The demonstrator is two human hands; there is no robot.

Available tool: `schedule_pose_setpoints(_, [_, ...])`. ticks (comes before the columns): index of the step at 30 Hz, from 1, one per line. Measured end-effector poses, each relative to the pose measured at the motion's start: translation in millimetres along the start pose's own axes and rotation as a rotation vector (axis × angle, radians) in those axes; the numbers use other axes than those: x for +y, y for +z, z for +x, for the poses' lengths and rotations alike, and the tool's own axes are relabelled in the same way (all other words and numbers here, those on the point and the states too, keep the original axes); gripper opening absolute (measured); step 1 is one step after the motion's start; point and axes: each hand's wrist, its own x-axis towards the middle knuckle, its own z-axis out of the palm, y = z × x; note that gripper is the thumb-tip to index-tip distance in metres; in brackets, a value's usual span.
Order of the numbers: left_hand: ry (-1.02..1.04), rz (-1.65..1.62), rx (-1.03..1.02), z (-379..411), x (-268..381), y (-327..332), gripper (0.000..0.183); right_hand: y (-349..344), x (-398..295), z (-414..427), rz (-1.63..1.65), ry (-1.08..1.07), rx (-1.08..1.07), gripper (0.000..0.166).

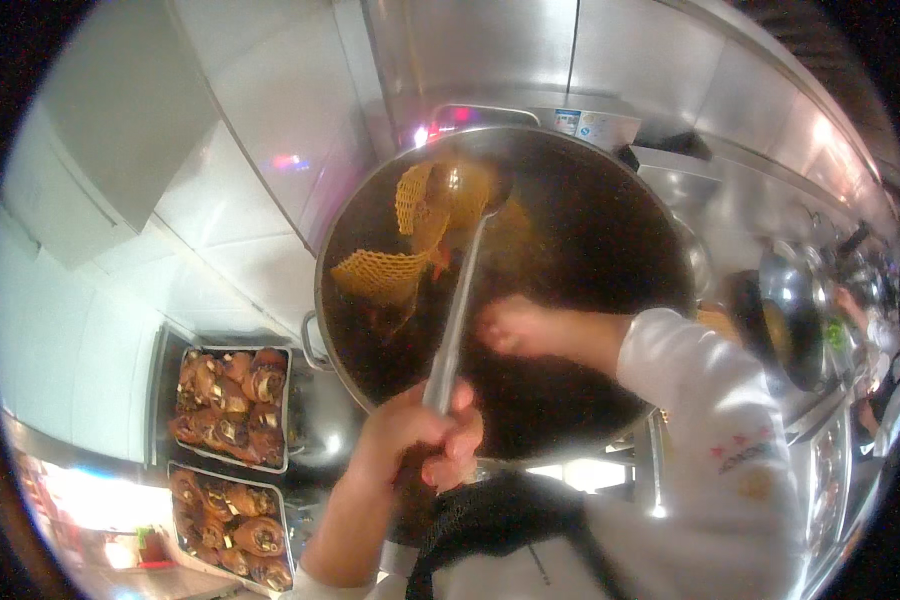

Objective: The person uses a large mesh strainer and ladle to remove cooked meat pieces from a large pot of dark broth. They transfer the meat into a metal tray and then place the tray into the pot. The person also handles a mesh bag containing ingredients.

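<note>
A large round metal pot [592, 300] of dark liquid stands before me. My left hand [450, 442] grips the handle of a long metal ladle [457, 322], whose bowl lies at the liquid near the pot's far side. Yellow mesh netting [382, 274] shows at the liquid's surface, left of and around the ladle bowl; what it holds is mostly hidden. My right hand [514, 325] is over the middle of the pot, right of the ladle handle. It is blurred, with its fingers curled, and I cannot tell whether it holds anything.
Two metal trays of browned meat pieces [232, 405] [232, 525] are at the lower left. Tiled wall [232, 187] rises to the left, steel panels [487, 45] beyond the pot. Woks [791, 315] stand at the right, where another person's hand [846, 300] shows.
</note>
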Motion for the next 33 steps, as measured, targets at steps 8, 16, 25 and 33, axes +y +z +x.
schedule_pose_setpoints(8, [0.018, 0.017, -0.109, -9.4, 17.5, 25.1, 0.027, 1.2, 9.4, 12.4, -0.012, 0.042, 0.051, 0.018])
schedule_pose_setpoints(16, [0.244, 0.538, 0.459, -24.0, 36.9, 32.6, 0.021, 9.3, 14.5, -41.9, 0.174, 0.082, -0.030, 0.013])
schedule_pose_setpoints(25, [-0.065, 0.890, 0.405, 6.0, 27.2, -39.7, 0.017, 10.9, 7.6, -102.4, 0.125, -0.002, 0.229, 0.010])
schedule_pose_setpoints(33, [-0.265, 1.044, 0.335, 26.8, 16.8, -32.0, 0.015, 19.8, 1.0, -147.9, -0.146, -0.126, 0.280, 0.017])
